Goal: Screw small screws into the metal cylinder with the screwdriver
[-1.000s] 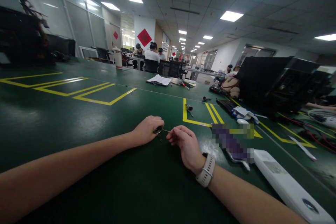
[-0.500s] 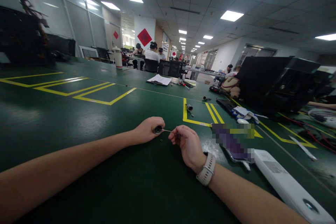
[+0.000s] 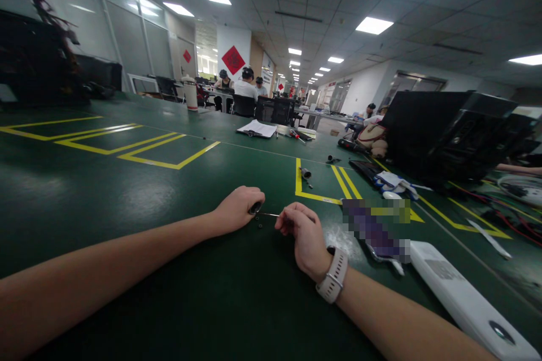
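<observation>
My left hand (image 3: pixel 237 210) is wrapped round a short, hollow metal cylinder (image 3: pixel 254 208), whose dark round opening faces down and to the right. Between the fingertips of my right hand (image 3: pixel 300 231) is a thin metal rod-like tool (image 3: pixel 269 215). Its tip points left, just below the cylinder's opening and apart from it. My right fingers hide the tool's other end, so I cannot tell its exact kind. On the green table under the cylinder is a small dark ring (image 3: pixel 259 226). Another tiny dark piece (image 3: pixel 256 218) shows just above it.
Beyond my hands, a metal cylindrical part (image 3: pixel 305 173) lies inside yellow tape. A phone (image 3: pixel 372 231), a long white device (image 3: pixel 470 299) and a glove (image 3: pixel 396 183) are on the right. A clipboard (image 3: pixel 257 128) and a screwdriver (image 3: pixel 297 136) lie farther back.
The tool's tip has come out of the cylinder's opening as my right hand shifted slightly right. The cylinder has tipped, and a second tiny dark piece now shows beneath it.
</observation>
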The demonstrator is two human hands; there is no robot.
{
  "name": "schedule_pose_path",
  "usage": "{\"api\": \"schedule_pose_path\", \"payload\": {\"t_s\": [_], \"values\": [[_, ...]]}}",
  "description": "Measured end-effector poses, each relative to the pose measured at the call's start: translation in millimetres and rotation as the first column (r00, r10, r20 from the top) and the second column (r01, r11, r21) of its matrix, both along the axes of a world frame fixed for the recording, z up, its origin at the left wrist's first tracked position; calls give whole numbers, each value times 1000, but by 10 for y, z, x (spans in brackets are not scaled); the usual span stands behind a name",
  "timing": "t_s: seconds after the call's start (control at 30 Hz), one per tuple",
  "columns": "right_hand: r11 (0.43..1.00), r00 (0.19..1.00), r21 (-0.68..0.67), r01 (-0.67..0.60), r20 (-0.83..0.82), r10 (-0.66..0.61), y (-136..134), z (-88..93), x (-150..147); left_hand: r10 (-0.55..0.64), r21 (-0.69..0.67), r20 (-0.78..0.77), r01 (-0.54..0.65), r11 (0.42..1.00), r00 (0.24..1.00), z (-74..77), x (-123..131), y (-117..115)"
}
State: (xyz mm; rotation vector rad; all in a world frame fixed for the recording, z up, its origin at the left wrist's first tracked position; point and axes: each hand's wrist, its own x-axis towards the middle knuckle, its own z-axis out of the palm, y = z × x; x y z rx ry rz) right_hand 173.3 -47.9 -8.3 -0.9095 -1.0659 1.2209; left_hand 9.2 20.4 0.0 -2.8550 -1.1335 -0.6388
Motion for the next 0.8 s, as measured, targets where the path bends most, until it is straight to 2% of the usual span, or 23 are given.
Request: {"api": "schedule_pose_path", "payload": {"t_s": [0.47, 0.6, 0.8], "values": [[997, 996, 33, 65, 55, -67, 19, -26, 3, 24, 15, -3, -24, 1000, 1000, -26, -6, 24], [999, 1000, 50, 6, 20, -7, -4, 1, -12, 2, 2, -10, -2, 1000, 1000, -11, 1, 4], [999, 998, 19, -46, 54, 44, -3, -1, -26, -7, 7, -28, 7, 1000, 1000, -3, 5, -8]]}}
